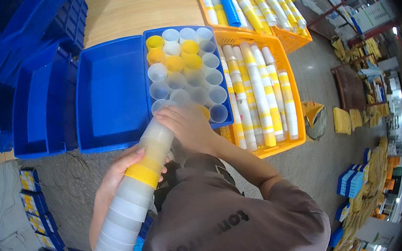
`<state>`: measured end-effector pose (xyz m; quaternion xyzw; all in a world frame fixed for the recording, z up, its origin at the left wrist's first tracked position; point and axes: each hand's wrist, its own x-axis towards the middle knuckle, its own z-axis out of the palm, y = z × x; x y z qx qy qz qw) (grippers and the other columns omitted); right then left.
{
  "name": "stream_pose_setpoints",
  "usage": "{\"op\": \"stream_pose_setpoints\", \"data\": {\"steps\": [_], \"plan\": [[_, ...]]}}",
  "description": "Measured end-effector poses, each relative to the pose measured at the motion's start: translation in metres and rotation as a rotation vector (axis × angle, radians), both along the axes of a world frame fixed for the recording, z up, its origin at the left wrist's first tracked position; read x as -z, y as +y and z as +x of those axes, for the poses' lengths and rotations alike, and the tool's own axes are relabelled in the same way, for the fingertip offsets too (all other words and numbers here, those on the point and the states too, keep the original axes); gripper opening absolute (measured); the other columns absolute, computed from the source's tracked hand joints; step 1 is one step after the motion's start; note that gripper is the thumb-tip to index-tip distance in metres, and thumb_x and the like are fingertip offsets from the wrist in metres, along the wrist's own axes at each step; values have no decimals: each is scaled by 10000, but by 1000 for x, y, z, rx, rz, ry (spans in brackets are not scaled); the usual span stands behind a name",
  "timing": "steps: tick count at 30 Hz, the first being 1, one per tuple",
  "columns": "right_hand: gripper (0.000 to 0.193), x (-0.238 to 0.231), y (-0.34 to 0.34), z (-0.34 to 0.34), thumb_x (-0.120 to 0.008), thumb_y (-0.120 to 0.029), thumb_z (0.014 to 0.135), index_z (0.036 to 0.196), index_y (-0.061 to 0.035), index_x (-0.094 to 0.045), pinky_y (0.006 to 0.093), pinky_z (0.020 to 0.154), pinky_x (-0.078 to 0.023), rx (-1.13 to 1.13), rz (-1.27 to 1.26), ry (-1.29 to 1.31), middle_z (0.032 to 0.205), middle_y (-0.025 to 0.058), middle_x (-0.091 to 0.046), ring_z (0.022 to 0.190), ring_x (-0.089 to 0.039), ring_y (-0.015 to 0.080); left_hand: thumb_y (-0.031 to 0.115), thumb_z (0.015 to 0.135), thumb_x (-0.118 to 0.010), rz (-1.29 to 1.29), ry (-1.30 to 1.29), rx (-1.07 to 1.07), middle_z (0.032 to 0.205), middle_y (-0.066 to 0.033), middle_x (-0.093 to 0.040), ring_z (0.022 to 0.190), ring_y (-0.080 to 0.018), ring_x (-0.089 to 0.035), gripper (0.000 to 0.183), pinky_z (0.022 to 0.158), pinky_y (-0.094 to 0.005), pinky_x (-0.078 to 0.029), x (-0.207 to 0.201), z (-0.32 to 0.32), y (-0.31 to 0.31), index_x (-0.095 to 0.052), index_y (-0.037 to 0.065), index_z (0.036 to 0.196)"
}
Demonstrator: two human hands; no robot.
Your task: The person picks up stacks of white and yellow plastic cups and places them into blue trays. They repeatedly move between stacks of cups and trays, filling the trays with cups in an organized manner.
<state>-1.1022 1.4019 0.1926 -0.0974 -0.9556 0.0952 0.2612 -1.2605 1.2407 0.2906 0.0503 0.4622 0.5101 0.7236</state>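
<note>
A long stack of nested plastic cups (126,211), mostly white and clear with a few yellow ones, slants from the lower left up to a blue tray. My left hand (121,167) is wrapped around the stack below its upper end. My right hand (183,125) closes over the stack's top cup at the near edge of the blue tray (147,67). That tray holds rows of upright clear and yellow cups (192,61); my right hand and wrist hide some in the near row.
Left of the filled tray lies another blue tray (113,91), and beyond it more blue trays (39,101). To the right, an orange crate (293,95) holds several long cup stacks. A second orange crate (295,40) sits farther back beside a wooden tabletop (143,8).
</note>
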Motion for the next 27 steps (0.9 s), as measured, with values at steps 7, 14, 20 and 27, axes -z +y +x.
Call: {"op": "stream_pose_setpoints", "data": {"steps": [7,14,20,27], "plan": [[354,34,15,-3,-607,-127,883,1235,-92,-612,362,956,-370,-54,-15,24,1343,25,-608,1245,-536,157,356,988,-513,-16,-20,-91,1049,-201,-675,859,-226,-669,516,767,-316,-557,11,4,0,-540,-77,1267],[315,24,45,-21,-600,-113,889,1196,-44,-608,338,851,-417,-52,186,226,1237,54,-664,1151,-596,194,370,1003,-491,-7,-51,-171,1049,-178,-687,855,-213,-677,510,759,-311,-561,17,6,12,-563,-69,1253],[303,27,42,-21,-617,-124,844,1145,-94,-636,343,906,-391,-125,143,280,1199,32,-679,1114,-617,175,317,955,-599,9,-240,-268,1081,-239,-664,895,-270,-686,480,743,-350,-589,15,12,8,-520,-18,1290],[316,20,90,-25,-608,-78,893,1204,-44,-560,436,936,-418,-48,-149,68,1198,116,-642,1176,-567,296,439,977,-489,32,21,-313,1062,-219,-683,869,-234,-692,613,708,-298,-577,-11,39,10,-536,-75,1308]]}}
